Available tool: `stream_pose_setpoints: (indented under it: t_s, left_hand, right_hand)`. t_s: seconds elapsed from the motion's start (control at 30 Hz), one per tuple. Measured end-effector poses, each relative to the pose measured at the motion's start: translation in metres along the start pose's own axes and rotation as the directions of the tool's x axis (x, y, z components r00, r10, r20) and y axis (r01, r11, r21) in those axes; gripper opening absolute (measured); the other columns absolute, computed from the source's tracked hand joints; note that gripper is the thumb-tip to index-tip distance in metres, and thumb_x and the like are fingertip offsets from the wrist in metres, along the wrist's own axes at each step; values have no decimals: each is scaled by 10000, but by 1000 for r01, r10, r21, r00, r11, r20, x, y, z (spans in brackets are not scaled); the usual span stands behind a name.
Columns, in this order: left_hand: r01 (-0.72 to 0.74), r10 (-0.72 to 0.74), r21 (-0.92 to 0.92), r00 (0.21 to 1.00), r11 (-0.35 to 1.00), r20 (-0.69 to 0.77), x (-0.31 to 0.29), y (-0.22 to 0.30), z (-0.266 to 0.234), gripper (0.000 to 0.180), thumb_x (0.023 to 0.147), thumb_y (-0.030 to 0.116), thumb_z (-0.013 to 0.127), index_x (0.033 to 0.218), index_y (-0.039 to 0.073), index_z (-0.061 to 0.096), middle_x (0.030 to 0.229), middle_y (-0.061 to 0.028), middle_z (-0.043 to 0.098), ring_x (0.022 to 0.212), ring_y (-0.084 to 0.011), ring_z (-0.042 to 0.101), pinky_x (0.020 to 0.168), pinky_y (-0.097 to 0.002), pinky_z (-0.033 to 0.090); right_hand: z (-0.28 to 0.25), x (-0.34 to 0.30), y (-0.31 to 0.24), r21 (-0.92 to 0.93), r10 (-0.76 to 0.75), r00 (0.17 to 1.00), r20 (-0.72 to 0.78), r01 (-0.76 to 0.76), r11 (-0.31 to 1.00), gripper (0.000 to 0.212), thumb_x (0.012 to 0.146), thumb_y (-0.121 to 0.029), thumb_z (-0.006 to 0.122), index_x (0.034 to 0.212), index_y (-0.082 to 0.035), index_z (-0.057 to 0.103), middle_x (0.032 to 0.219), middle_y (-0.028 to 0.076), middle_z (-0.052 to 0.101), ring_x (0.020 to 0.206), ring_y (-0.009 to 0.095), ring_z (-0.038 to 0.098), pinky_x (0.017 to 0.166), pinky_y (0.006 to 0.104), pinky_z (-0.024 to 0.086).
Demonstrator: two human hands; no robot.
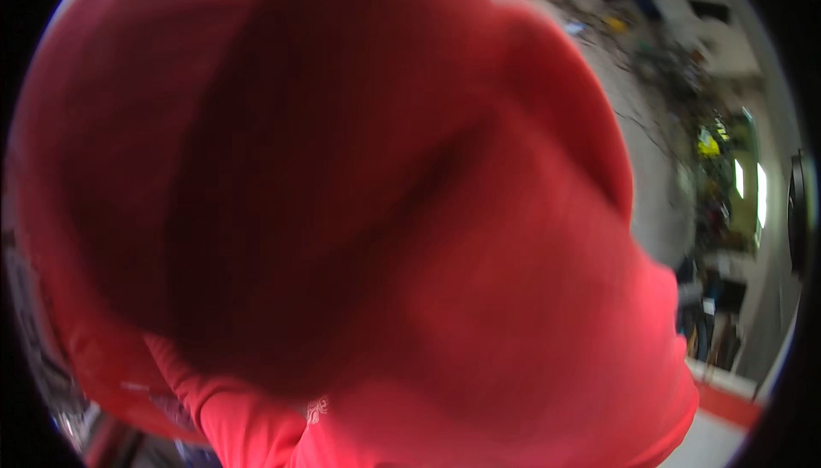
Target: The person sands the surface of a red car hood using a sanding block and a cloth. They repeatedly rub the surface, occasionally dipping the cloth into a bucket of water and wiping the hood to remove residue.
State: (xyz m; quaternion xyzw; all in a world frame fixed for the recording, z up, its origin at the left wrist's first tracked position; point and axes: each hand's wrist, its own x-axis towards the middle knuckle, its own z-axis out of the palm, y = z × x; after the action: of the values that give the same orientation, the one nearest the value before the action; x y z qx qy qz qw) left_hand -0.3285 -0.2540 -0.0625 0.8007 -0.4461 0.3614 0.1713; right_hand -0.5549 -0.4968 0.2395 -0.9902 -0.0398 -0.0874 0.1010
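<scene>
Red cloth (530, 297) fills most of the view, very close and blurred. It looks like the red clothing I wear, with a small pale mark (316, 410) low on it. A dark, rounded shape (248, 211) lies across the middle left; whether it is a sleeve, a shadow or something else I cannot make out. Neither of my hands shows, so what they hold or touch is hidden.
A smooth red surface (111, 374) curves along the left side. Grey floor (654, 203) runs at the right, with cluttered, blurred items (667, 66) beyond it. Bright strip lights (761, 194) and a pale wall (780, 126) stand at the far right.
</scene>
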Motion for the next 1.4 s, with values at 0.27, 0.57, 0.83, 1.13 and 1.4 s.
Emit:
stream_pose_setpoints:
  t_s: [0.27,0.57,0.83,1.13,1.4]
  left_hand:
    - [280,-284,52,954,958,95,19,45,-16,355,1098,182,552,1421,171,700,1422,-156,693,1300,-355,659,1140,-432,506]
    - [441,-535,329,790,835,299,-9,106,-71,681,1086,504,561,1587,47,497,1584,-233,538,1485,-410,492,1176,-464,482]
    - [-7,-35,68,800,998,599,19,179,-79,773,1046,470,625,1638,25,402,1686,-194,427,1556,-414,394,1304,-521,292]
    - [126,-217,220,862,967,458,26,113,-52,776,1096,562,513,1621,-2,420,1674,-266,407,1579,-417,354,1292,-536,322]
    - [154,-77,-83,808,985,585,59,8,-34,776,1072,496,579,1686,85,343,1717,-231,358,1616,-375,307,1324,-549,223]
  right_hand:
    - [202,-58,89,4,180,944,278,-189,982,1363,600,-909,811,1723,-403,228,1808,168,124,1619,548,145,1168,835,273]
    - [221,-27,98,153,-51,997,51,42,987,915,933,-778,610,1691,-344,338,1805,132,168,1653,440,146,1255,791,132]
    - [256,29,170,287,-117,981,-156,158,945,932,922,-598,731,1641,-99,409,1732,274,282,1594,449,311,1298,568,293]
    - [226,-3,417,42,354,923,-154,-351,935,891,1010,-598,588,1715,-137,297,1782,151,263,1645,300,265,1330,595,155]
    - [234,-28,443,-20,342,848,-404,-383,924,1050,950,-787,583,1714,-129,287,1782,183,235,1641,367,244,1328,560,198]
